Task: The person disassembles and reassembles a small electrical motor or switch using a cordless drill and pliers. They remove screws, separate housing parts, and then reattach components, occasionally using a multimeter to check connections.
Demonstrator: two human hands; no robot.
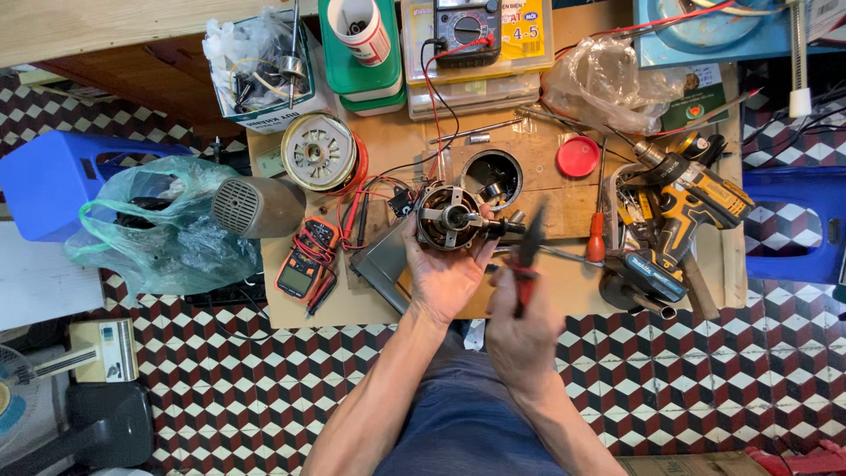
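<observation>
A: Copper windings show inside the small electric motor, which the left hand cups from below, fingers wrapped round the housing, shaft pointing right. It sits just above the wooden worktop, near the round hole cut in the board.

B: Right hand?

A: Right hand is closed on the red handles of a pair of pliers; the dark nose points up, close to the shaft end. Cannot tell whether the tips touch the shaft.

B: Step in hand, as you judge it?

A: Work on the shaft end of the motor, pliers being brought to bear. The next move would call for a steady left grip, and the nose set squarely on whatever small part sits on the shaft.

B: Surroundings?

A: Orange meter to the left, red-handled screwdriver and yellow cordless drill to the right, red lid beyond
</observation>
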